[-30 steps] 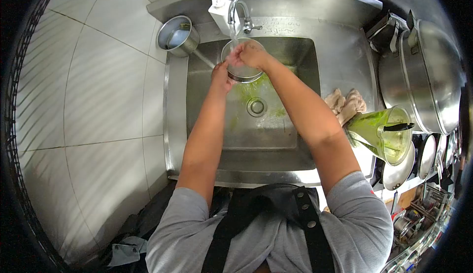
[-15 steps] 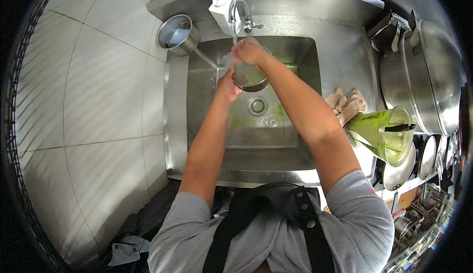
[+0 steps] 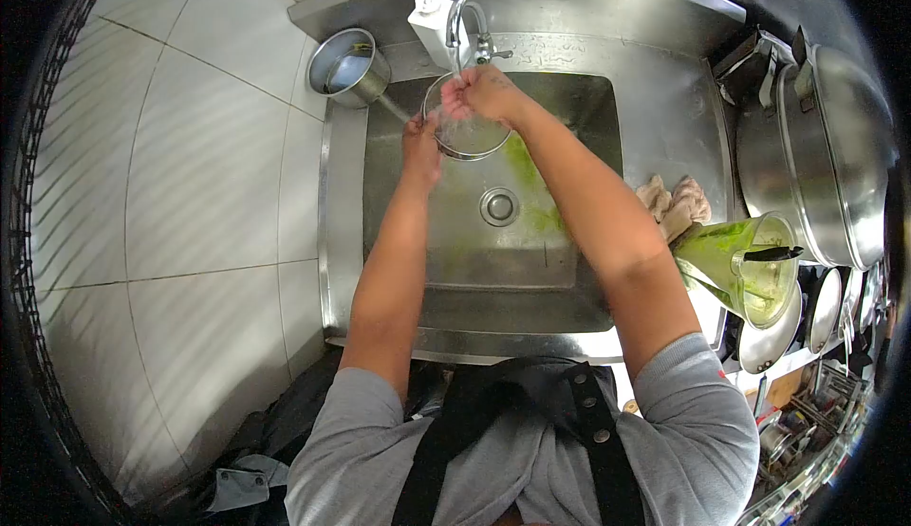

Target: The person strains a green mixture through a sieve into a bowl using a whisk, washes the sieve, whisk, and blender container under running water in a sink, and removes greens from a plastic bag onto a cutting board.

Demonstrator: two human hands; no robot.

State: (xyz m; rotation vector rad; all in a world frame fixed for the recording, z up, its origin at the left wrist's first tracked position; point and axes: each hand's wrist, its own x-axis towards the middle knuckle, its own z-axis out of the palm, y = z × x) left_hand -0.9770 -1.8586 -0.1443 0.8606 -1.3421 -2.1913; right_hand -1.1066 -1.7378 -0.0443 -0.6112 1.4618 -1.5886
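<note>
Under the running faucet [image 3: 467, 28], a round metal-rimmed strainer [image 3: 474, 139] is held over the sink [image 3: 493, 313]. My left hand [image 3: 421, 149] grips its left rim, fingers partly hidden beneath it. My right hand [image 3: 477, 94] is over the strainer's upper part in the water, its fingers bent and blurred; whether they hold anything cannot be made out. Green residue [image 3: 520, 161] lies on the sink floor, right of the strainer and near the drain [image 3: 499, 206].
A metal pot [image 3: 349, 69] sits at the sink's upper left, beside a white pump bottle [image 3: 436, 28]. On the right are a crumpled cloth [image 3: 678, 205], a green-smeared blender jar [image 3: 726, 265] and large metal pots [image 3: 826, 156].
Over the last second the strainer and my left hand moved down and right, then back up and left. The green residue on the sink floor has shifted. My right hand stayed by the water stream.
</note>
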